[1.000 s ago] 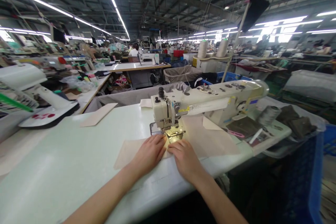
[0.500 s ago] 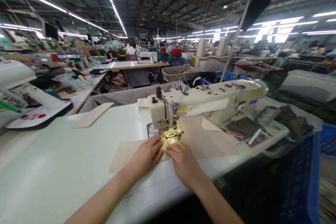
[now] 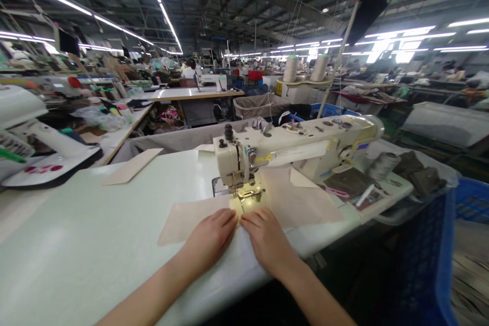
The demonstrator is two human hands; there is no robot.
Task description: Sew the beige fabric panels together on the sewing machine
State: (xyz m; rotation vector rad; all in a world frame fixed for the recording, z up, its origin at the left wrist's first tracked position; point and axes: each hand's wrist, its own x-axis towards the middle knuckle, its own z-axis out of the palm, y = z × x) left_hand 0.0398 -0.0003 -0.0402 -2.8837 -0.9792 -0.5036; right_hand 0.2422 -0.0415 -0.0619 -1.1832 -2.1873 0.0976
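A cream sewing machine [image 3: 282, 150] stands on the pale green table, its lamp lighting the needle area. Just in front of the presser foot, my left hand [image 3: 214, 232] is closed, fingertips pinching the near edge of a beige fabric piece [image 3: 179, 221] that spreads left. My right hand [image 3: 267, 239] is closed beside it, its thumb and fingers gripping the same edge almost touching the left fingertips. More beige fabric [image 3: 305, 206] lies flat to the right under the machine arm; whether it joins the left part is hidden. The needle tip is too small to make out.
A loose beige piece [image 3: 132, 167] lies at the table's back left. To the right are a grey thread cone [image 3: 383, 165], pink-handled snips [image 3: 336, 192] and dark cloth [image 3: 349, 183]. A blue crate [image 3: 431, 254] stands beside the table. Another white machine [image 3: 49, 147] is at left.
My left hand has drawn back slightly from the presser foot toward me, fingertips now nearer the right hand's. The fabric has shifted a little. The whole view has moved slightly.
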